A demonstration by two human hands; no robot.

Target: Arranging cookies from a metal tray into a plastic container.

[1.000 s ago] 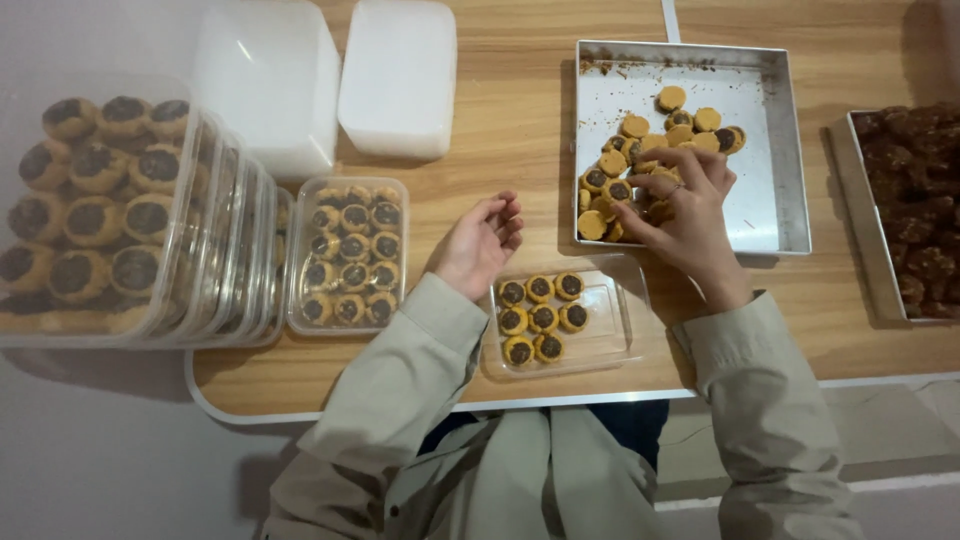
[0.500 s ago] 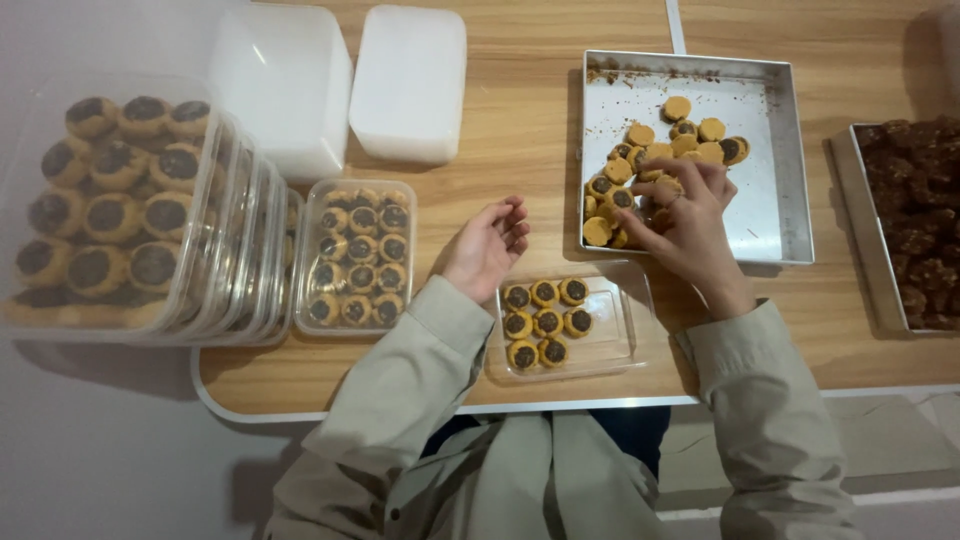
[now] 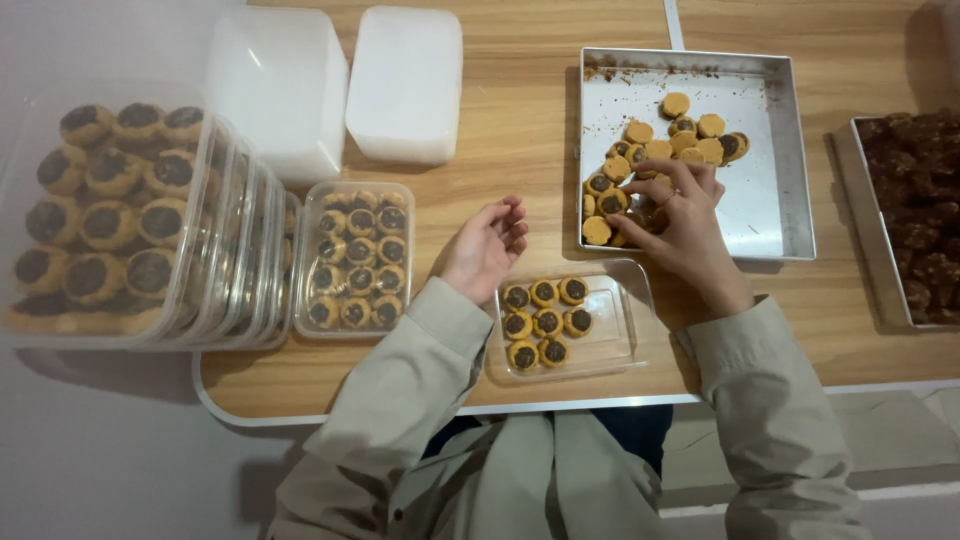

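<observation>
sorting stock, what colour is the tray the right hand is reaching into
Silver metal tray, seen in the head view.

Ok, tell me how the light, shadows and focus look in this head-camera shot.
Head view: soft, even overhead light; the square metal tray casts a narrow shadow along its left side on the pale wooden table; the stacked clear plastic boxes of chocolate-topped cookies at left look enlarged and slightly soft; the right hand is reasonably sharp; no harsh glare.
</observation>
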